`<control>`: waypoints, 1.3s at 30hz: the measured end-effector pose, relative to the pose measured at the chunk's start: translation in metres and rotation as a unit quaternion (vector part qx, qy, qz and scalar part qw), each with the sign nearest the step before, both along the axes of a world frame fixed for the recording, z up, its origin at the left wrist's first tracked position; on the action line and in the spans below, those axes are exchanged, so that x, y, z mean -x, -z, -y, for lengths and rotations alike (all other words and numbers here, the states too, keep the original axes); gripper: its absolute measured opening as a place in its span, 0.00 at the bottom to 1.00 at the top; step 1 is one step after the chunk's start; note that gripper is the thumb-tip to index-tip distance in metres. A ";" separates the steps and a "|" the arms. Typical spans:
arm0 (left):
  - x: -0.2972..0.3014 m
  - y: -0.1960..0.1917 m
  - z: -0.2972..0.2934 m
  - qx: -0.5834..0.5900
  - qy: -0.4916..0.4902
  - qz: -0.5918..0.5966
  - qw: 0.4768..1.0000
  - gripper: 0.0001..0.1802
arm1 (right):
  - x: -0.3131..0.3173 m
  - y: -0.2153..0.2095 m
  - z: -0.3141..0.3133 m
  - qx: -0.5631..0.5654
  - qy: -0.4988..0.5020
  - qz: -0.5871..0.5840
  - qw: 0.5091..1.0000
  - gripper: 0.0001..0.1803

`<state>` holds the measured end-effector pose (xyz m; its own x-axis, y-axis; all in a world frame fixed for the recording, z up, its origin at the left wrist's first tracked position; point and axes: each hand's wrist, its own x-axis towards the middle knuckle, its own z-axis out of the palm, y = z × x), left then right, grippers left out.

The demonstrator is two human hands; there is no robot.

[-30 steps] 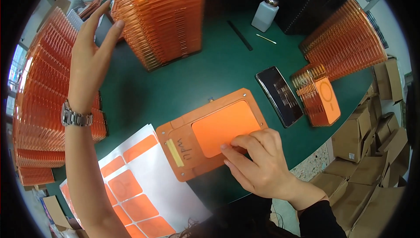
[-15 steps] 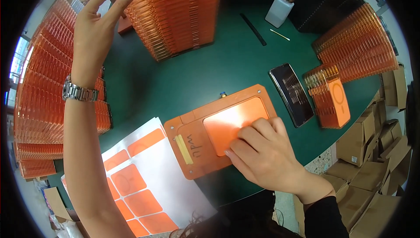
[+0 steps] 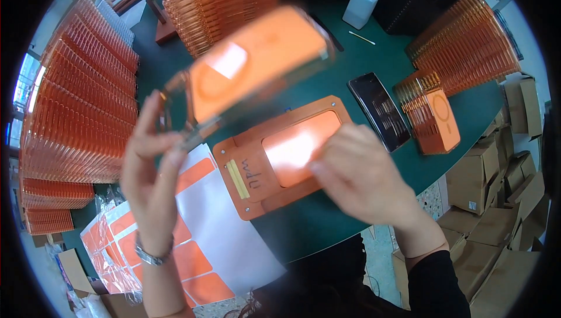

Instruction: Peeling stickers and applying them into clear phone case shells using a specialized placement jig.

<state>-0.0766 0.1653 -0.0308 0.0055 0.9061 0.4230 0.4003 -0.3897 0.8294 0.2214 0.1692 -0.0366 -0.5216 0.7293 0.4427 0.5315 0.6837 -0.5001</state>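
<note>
Fingers of the left hand (image 3: pixel 153 169) pinch the thin, light, slippery orange phone case (image 3: pixel 257 61) at its end, while the right hand (image 3: pixel 356 172) lies flat and loose on the orange jig (image 3: pixel 251 172).

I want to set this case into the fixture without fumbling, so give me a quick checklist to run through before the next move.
1. Left hand has the orange case: ok, gripped at one end, though blurred.
2. Orange fixture flat on the green table: ok.
3. Fixture recess free: not ok, right hand rests at its edge.
4. Case the right way round for the recess: cannot tell, motion blur.
5. Black phone apart from the fixture: ok.
</note>
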 end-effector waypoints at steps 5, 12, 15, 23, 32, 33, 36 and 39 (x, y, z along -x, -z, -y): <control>-0.038 0.036 0.047 0.072 0.014 -0.095 0.993 0.07 | -0.056 0.013 -0.021 0.091 0.172 -0.137 0.971 0.12; -0.056 0.041 0.059 0.062 0.013 -0.174 0.983 0.07 | -0.060 0.040 -0.034 0.252 0.178 -0.173 0.935 0.25; -0.050 0.041 0.062 0.069 0.034 -0.199 0.977 0.09 | -0.051 0.040 -0.045 0.349 0.123 -0.209 0.905 0.31; -0.049 0.034 0.063 0.305 -0.025 -0.052 0.951 0.46 | -0.046 0.039 -0.061 0.498 0.116 -0.253 0.822 0.19; -0.041 0.029 0.053 0.300 0.012 -0.050 0.953 0.49 | -0.063 0.031 -0.053 0.187 0.056 -0.028 0.980 0.37; -0.037 0.029 0.053 0.290 0.028 -0.091 0.952 0.48 | -0.065 0.021 -0.051 0.198 0.006 0.020 0.980 0.45; -0.037 0.034 0.052 0.296 0.033 -0.077 0.952 0.48 | -0.064 0.016 -0.040 0.169 0.012 0.080 0.982 0.47; -0.031 0.035 0.048 0.226 0.052 -0.179 0.956 0.49 | -0.067 0.012 -0.042 0.184 0.028 0.089 0.978 0.47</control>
<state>-0.0452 0.1175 -0.0658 0.1763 0.9827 -0.0570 0.6683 -0.0770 0.7399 0.2886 0.2108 -0.0482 -0.5205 0.8524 0.0497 0.6647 0.4410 -0.6031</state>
